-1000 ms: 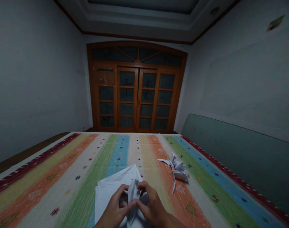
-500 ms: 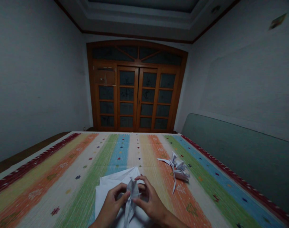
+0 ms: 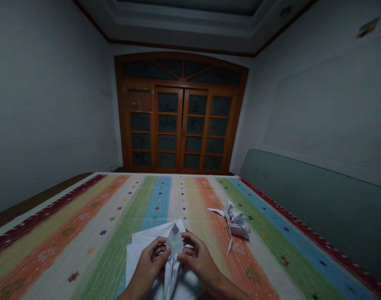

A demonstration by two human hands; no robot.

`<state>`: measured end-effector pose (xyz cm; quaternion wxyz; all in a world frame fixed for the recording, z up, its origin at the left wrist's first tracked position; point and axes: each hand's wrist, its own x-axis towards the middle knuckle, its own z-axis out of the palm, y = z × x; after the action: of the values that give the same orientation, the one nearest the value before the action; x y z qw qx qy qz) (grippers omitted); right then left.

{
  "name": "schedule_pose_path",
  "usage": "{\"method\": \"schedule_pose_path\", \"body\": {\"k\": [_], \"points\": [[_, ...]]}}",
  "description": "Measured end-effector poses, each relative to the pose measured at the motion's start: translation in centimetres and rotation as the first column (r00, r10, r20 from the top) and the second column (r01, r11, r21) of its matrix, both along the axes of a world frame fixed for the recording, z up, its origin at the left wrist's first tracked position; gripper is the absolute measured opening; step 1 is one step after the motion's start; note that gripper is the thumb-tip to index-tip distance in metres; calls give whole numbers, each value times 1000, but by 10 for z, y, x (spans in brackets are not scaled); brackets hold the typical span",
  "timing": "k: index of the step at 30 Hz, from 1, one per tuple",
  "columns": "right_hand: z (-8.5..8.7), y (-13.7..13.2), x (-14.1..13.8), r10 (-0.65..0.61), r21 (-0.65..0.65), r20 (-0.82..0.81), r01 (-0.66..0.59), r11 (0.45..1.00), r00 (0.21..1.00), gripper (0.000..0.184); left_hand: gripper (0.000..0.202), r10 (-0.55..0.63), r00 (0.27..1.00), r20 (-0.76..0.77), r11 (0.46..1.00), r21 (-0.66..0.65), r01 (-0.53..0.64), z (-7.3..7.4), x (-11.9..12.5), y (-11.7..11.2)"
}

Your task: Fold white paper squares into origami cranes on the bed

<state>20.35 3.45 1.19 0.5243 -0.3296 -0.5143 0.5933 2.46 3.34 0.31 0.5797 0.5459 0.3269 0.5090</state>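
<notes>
Between my two hands is a piece of folded white paper, with a pointed flap standing up at the top and long narrow legs running down toward me. My left hand pinches its left edge between thumb and fingers. On the opposite side my right hand grips the right edge, thumb near the middle fold. Beneath both hands lie white paper sheets, stacked unevenly and partly hidden by my hands.
Folded white paper figures with thin pointed ends lie together to the right. A striped, multicoloured cloth covers the table. A greenish padded backrest runs along the right, and wooden glazed doors stand beyond.
The top flap of the folded paper now stands taller and pointed. My right index finger has come down from the top to the paper's side.
</notes>
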Motion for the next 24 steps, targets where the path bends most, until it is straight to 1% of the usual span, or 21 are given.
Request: {"method": "schedule_pose_path", "body": {"k": [2,5,9,11,13,16,18,20,22,24], "points": [[1,1,0,-25,0,7,25,1000,1000,55,51,-12,999,40,999,-42,14,2,2,-3],[2,0,-1,-89,-6,1,89,996,996,51,61,0,998,69,998,-64,5,7,5,-8],[4,-5,-3,-102,-12,19,102,995,995,53,67,-24,1000,12,997,-73,24,14,7,-13],[4,-8,-5,-99,-4,33,99,995,995,55,67,-6,1000,-11,998,-70,5,14,7,-14],[5,-11,-6,-124,23,43,123,992,991,51,64,46,998,-33,998,-42,-48,12,6,-14],[7,-14,-5,-156,113,87,146,983,984,34,52,132,986,-100,991,47,-128,8,6,-15],[9,-15,-3,-148,174,162,119,978,976,21,47,172,974,-150,982,99,-159,7,6,-17],[11,-16,-1,-137,214,241,85,973,961,11,47,203,962,-180,975,122,-183,8,5,-19],[13,-17,0,-132,234,289,64,970,948,12,48,230,951,-206,969,142,-203,8,4,-20],[14,-17,0,-130,247,318,50,968,939,19,37,233,936,-265,962,203,-182,9,2,-21]]}}
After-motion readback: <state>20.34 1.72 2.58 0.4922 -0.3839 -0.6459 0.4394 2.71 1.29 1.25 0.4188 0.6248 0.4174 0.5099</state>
